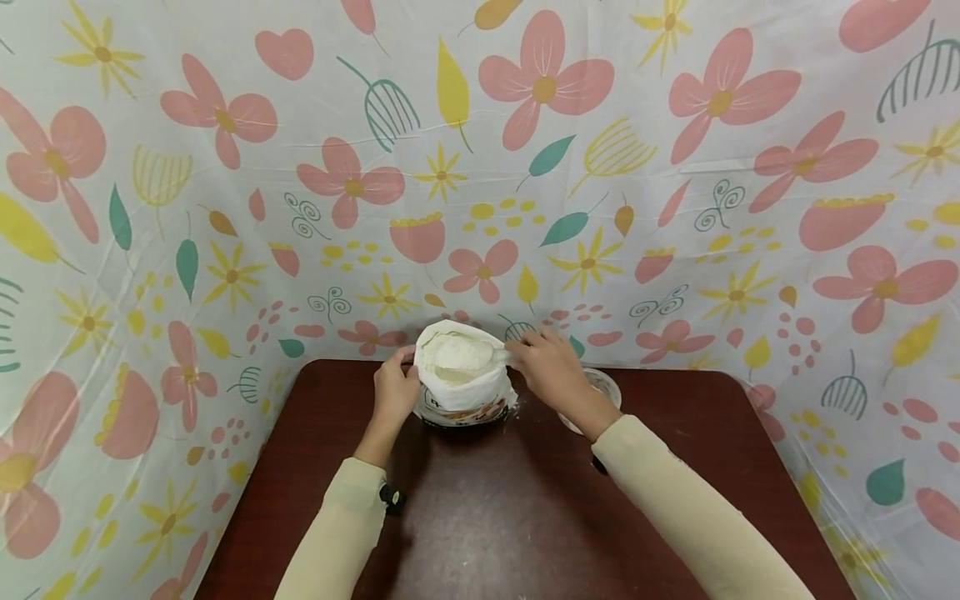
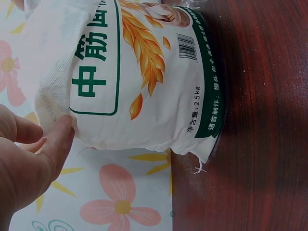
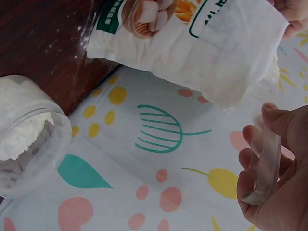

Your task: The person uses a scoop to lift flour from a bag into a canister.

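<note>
A white flour bag [image 2: 159, 115] with green print and wheat pictures stands upright at the table's back edge, its top folded outward. My left hand [image 1: 395, 387] holds the bag's folded rim on the left side, thumb and fingers at the cloth edge. My right hand [image 1: 551, 367] grips the handle of a clear plastic scoop [image 3: 264, 163]. White flour [image 1: 459, 353] lies heaped on the scoop at the bag's mouth in the head view. In the right wrist view, the scoop's far end is hidden by the bag.
To the right of the bag is a round clear plastic jar [image 3: 57, 139] with white flour in it, partly behind my right forearm in the head view. Flour specks dust the dark red table [image 1: 480, 517] beside the bag. A flowered cloth [image 1: 480, 208] hangs close behind.
</note>
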Action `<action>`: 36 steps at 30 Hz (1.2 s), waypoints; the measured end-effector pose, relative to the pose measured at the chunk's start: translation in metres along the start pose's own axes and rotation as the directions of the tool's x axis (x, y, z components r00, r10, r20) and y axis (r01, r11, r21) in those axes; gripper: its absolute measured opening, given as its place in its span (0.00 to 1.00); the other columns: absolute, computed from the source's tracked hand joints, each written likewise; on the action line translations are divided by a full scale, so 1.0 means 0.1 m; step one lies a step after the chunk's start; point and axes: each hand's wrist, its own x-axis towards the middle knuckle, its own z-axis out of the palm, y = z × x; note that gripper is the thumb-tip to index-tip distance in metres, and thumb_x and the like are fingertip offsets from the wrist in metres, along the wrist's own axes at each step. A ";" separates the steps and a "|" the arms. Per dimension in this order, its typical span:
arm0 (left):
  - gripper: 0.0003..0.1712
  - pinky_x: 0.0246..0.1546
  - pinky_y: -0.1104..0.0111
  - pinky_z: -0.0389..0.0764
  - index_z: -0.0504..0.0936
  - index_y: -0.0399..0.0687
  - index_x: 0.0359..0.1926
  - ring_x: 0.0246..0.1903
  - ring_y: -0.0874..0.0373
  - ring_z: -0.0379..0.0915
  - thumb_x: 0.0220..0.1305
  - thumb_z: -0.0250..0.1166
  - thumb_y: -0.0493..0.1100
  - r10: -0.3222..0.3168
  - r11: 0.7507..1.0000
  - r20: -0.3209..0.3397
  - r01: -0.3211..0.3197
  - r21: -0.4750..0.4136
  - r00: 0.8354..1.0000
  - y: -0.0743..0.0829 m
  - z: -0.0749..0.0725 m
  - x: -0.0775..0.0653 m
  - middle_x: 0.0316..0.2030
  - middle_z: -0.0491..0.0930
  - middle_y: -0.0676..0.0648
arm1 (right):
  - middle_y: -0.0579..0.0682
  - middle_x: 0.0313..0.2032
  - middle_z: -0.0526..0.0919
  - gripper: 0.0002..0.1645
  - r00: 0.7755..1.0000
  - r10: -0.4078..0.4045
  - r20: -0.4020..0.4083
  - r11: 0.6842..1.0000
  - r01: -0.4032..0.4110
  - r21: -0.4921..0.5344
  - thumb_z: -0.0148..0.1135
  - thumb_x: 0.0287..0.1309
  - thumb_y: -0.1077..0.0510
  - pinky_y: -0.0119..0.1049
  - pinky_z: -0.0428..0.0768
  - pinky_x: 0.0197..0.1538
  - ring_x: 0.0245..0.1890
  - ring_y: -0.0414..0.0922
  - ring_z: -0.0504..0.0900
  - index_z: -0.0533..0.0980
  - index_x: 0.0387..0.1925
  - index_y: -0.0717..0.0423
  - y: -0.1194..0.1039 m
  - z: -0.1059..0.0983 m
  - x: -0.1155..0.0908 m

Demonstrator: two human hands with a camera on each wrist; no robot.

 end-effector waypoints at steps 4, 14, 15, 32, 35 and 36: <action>0.20 0.45 0.54 0.85 0.81 0.41 0.63 0.51 0.45 0.82 0.74 0.58 0.32 -0.002 1.000 0.000 0.002 0.001 1.000 0.00 0.00 0.00 0.54 0.84 0.40 | 0.49 0.37 0.83 0.16 0.999 0.008 -0.033 0.999 -0.007 0.034 0.75 0.60 0.56 0.43 0.76 0.32 0.35 0.52 0.76 0.87 0.51 0.47 0.02 0.04 -0.06; 0.20 0.46 0.53 0.85 0.81 0.42 0.63 0.52 0.45 0.81 0.74 0.58 0.32 0.002 1.000 -0.002 -0.002 0.001 1.000 -0.02 0.01 0.01 0.54 0.84 0.40 | 0.50 0.41 0.84 0.20 0.992 0.084 -0.093 0.994 -0.077 0.079 0.73 0.62 0.56 0.44 0.71 0.31 0.37 0.52 0.77 0.85 0.56 0.45 0.01 0.12 -0.21; 0.20 0.46 0.53 0.85 0.81 0.42 0.63 0.52 0.45 0.81 0.74 0.58 0.32 0.004 1.000 -0.002 -0.004 0.001 1.000 -0.02 0.01 0.01 0.54 0.84 0.40 | 0.49 0.41 0.84 0.20 0.991 0.093 -0.094 0.993 -0.085 0.082 0.73 0.62 0.55 0.44 0.71 0.31 0.37 0.52 0.77 0.85 0.56 0.44 0.01 0.13 -0.22; 0.20 0.47 0.52 0.85 0.81 0.42 0.62 0.51 0.45 0.82 0.72 0.58 0.30 0.019 1.000 -0.016 -0.018 0.013 1.000 -0.03 0.02 0.02 0.54 0.85 0.40 | 0.49 0.44 0.82 0.22 0.977 0.184 -0.108 0.969 -0.162 0.185 0.71 0.64 0.55 0.43 0.69 0.34 0.34 0.51 0.72 0.83 0.59 0.46 -0.03 0.24 -0.35; 0.21 0.46 0.52 0.85 0.81 0.42 0.63 0.52 0.45 0.82 0.73 0.58 0.30 0.013 1.000 -0.011 -0.013 0.012 1.000 -0.02 0.01 0.02 0.54 0.85 0.40 | 0.49 0.44 0.83 0.22 0.974 0.188 -0.127 0.967 -0.161 0.196 0.71 0.64 0.54 0.44 0.70 0.34 0.35 0.51 0.73 0.83 0.59 0.47 -0.03 0.25 -0.35; 0.21 0.46 0.52 0.85 0.81 0.42 0.63 0.52 0.45 0.82 0.73 0.58 0.31 0.010 1.000 -0.009 -0.010 0.012 1.000 -0.02 0.01 0.01 0.54 0.85 0.40 | 0.49 0.44 0.83 0.22 0.973 0.188 -0.132 0.967 -0.161 0.197 0.72 0.64 0.54 0.44 0.71 0.35 0.35 0.51 0.73 0.84 0.59 0.47 -0.03 0.26 -0.35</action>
